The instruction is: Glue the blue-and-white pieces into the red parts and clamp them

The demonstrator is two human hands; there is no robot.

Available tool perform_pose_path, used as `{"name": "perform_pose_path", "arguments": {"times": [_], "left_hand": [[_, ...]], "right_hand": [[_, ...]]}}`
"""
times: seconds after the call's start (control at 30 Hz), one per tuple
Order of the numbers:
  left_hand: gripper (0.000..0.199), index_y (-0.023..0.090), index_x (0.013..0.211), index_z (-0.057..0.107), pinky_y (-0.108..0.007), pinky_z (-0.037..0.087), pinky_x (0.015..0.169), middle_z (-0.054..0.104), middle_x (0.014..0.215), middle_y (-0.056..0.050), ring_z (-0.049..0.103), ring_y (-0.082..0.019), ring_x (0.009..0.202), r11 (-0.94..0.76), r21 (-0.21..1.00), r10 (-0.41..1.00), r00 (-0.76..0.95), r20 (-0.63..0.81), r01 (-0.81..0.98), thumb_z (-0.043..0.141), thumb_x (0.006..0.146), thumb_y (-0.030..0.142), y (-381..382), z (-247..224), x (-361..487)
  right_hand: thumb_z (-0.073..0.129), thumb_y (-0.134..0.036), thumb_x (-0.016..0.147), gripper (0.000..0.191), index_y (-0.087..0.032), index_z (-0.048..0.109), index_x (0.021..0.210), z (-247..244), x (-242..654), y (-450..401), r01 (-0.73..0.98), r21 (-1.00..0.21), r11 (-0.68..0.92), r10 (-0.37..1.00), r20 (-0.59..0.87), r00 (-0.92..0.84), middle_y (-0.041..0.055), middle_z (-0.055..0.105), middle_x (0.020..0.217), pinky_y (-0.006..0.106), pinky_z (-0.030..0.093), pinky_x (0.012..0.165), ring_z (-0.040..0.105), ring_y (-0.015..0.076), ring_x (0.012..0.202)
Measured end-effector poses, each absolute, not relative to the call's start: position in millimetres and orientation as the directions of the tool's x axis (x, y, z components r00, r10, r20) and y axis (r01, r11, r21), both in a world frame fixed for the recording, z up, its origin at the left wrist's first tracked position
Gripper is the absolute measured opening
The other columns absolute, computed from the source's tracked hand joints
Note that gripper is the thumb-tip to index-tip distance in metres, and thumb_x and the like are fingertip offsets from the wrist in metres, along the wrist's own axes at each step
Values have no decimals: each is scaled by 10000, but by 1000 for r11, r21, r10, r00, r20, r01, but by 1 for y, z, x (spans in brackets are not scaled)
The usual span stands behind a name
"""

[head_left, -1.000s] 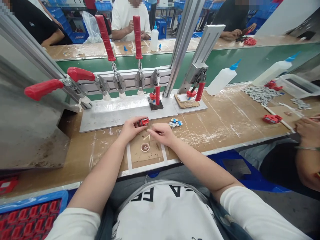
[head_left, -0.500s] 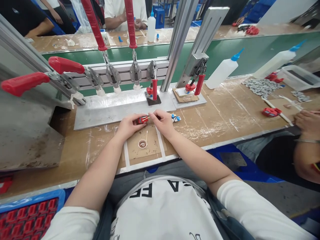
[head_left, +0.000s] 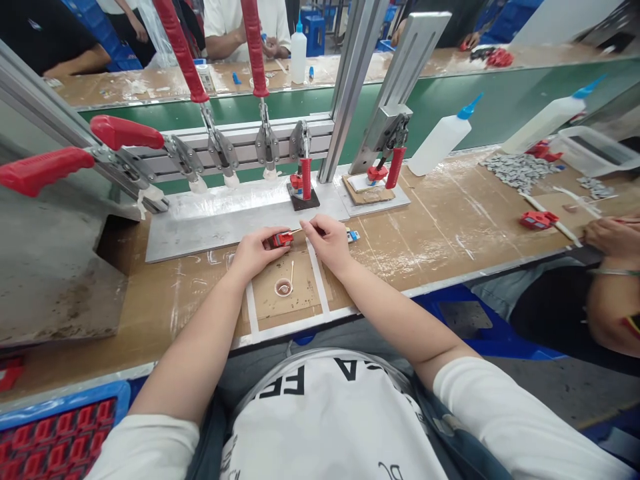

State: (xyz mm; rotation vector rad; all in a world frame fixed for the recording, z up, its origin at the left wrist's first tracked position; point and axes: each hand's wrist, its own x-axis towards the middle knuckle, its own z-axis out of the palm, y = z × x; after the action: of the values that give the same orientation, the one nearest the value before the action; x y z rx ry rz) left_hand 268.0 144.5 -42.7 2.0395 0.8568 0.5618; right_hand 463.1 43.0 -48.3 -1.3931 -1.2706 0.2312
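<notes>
The left hand (head_left: 256, 253) grips the red part (head_left: 281, 239) above the desk's (head_left: 425, 240) near edge. The right hand (head_left: 327, 245) pinches a thin stick (head_left: 296, 231) (tip at the part). The small cup (head_left: 283, 287) sits nearer that edge.

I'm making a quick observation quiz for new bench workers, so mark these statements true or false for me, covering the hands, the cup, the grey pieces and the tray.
1. The left hand holds a red part. True.
2. The right hand is flat and holds nothing. False: its fingers pinch a thin stick.
3. The small cup is nearer the person's body than both hands. True.
4. The grey pieces lie inside the blue-rimmed tray. False: they are heaped on the bench, far to its right; the tray holds red pieces.
</notes>
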Motion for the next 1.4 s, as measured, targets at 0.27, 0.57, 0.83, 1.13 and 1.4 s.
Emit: {"name": "perform_pose_path", "arguments": {"times": [0.27, 0.57, 0.83, 1.13, 1.4], "left_hand": [[497, 221, 1184, 822, -321, 546, 722, 798, 936, -44, 674, -220, 790, -356, 857, 790, 610, 62, 373, 858, 761, 479, 148, -38, 268], [531, 233, 1157, 823, -318, 551, 721, 772, 933, -38, 659, -194, 759, -317, 890, 861, 494, 123, 329, 889, 749, 566, 149, -39, 267], [670, 183, 1248, 755, -483, 609, 1061, 813, 1161, -110, 761, -316, 1113, -172, 980, 864, 493, 103, 96, 953, 713, 535, 147, -37, 271], [660, 183, 1244, 688, -467, 594, 1108, 785, 1208, -121, 756, -284, 1157, -179, 983, 832, 526, 178, -50, 937, 752, 545, 148, -38, 270], [698, 248, 1469, 542, -439, 617, 1069, 723, 1338, -126, 708, -259, 1252, -172, 981, 811, 552, 195, -94, 812, 912, 571, 152, -43, 268]], "right_hand": [[567, -512, 1077, 500, -205, 558, 683, -47, 444, 26, 610, -601, 517, 856, 384, -347, -2, 597, 690, 286, 320, 636, 515, 131, 654], [707, -470, 1014, 280, -219, 753, 898, -30, 525, 7, 886, -463, -33, 908, 356, 219, 60, 693, 965, 323, 403, 729, 627, 205, 873], [759, -358, 962, 197, -212, 764, 1093, -67, 553, -19, 941, -337, 40, 936, 343, 83, 154, 666, 1181, 490, 524, 973, 614, 321, 1088], [824, -447, 885, 316, -223, 761, 1098, -38, 513, 38, 518, -824, 232, 898, 385, 211, 52, 741, 944, 357, 575, 761, 642, 179, 765], [918, -588, 745, 531, -235, 759, 1108, -54, 476, 81, -100, -943, 318, 917, 280, 283, 88, 773, 1173, 439, 635, 996, 743, 251, 1078]]}}
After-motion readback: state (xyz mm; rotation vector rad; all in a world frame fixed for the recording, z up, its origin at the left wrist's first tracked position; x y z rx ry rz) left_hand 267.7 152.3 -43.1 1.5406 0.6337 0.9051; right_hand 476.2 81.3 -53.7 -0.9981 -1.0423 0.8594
